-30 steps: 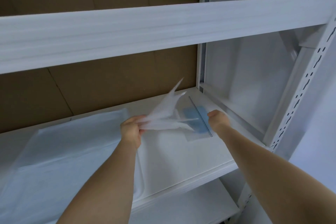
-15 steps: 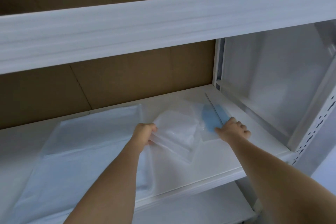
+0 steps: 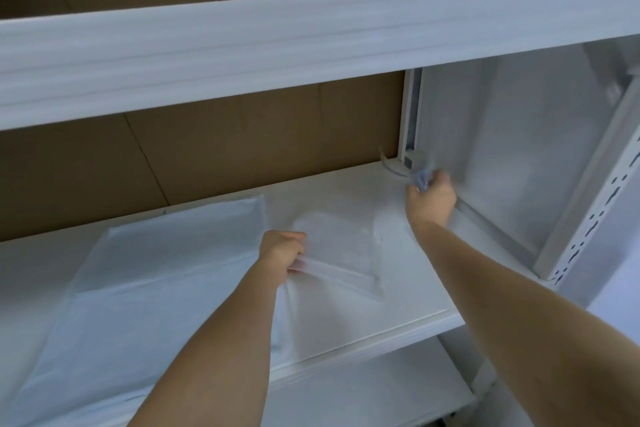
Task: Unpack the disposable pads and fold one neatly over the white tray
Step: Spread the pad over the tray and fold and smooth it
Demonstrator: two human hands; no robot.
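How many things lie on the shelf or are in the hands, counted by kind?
Spread pads: 1, the white pad lying on the shelf.
Folded pads: 1, gripped by the left hand.
Clear wrappers with blue: 1, the wrapper in the right hand.
Total: 3.

Both bare forearms are extended forward and upward. The left hand (image 3: pixel 282 251) is seen from the back, its fingers curled in a pinching grip on a thin white edge. The right hand (image 3: pixel 431 199) is reached farther forward and to the right, well apart from the left, fingers curled around a small bluish item; its outline is blurred.
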